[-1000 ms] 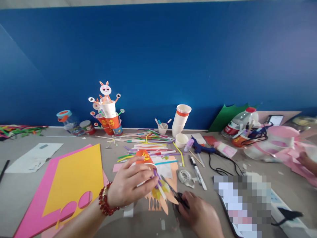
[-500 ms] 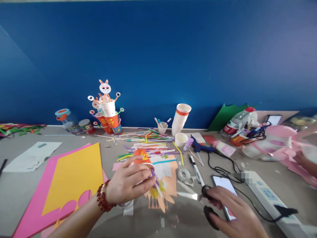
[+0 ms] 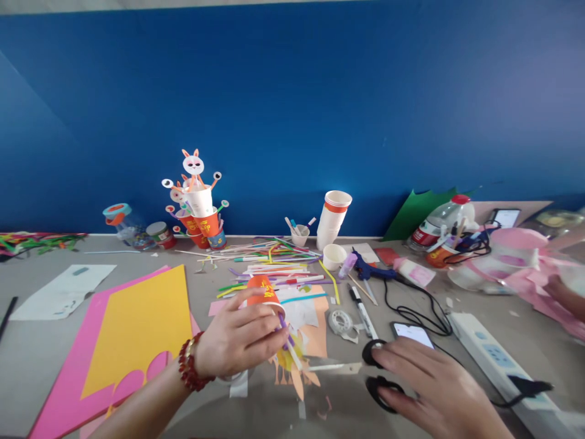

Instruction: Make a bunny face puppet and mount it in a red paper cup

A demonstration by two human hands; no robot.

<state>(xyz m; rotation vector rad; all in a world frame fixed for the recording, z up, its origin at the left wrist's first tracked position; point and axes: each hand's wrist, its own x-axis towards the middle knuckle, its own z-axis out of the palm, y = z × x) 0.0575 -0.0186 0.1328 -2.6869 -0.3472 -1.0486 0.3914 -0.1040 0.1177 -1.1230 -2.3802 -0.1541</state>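
My left hand [image 3: 237, 341], a red bead bracelet on its wrist, is closed round an orange and white paper cup [image 3: 261, 291] that is tipped on its side. Purple and white straws [image 3: 287, 338] stick out from the cup under my fingertips. Below them lies an orange and yellow paper cut-out [image 3: 301, 360] on the grey table [image 3: 36, 360]. My right hand [image 3: 434, 387] rests low at the right with its fingers at the black handles of a pair of scissors [image 3: 372, 366]. The blades point left toward the cut-out.
Yellow and pink sheets [image 3: 137, 323] lie at the left. Loose straws [image 3: 274, 262], stacked paper cups [image 3: 333, 219] and a decorated cup tower [image 3: 198, 210] stand behind. A tape roll [image 3: 340, 320], marker [image 3: 363, 312], glue gun [image 3: 371, 271], phone [image 3: 414, 334] and power strip [image 3: 496, 360] lie right. Another person's hand [image 3: 567, 296] is at the far right.
My right hand has drawn the scissors away from the cup to the right and lowered them toward the table. The phone has come into sight. My left hand keeps the cup.
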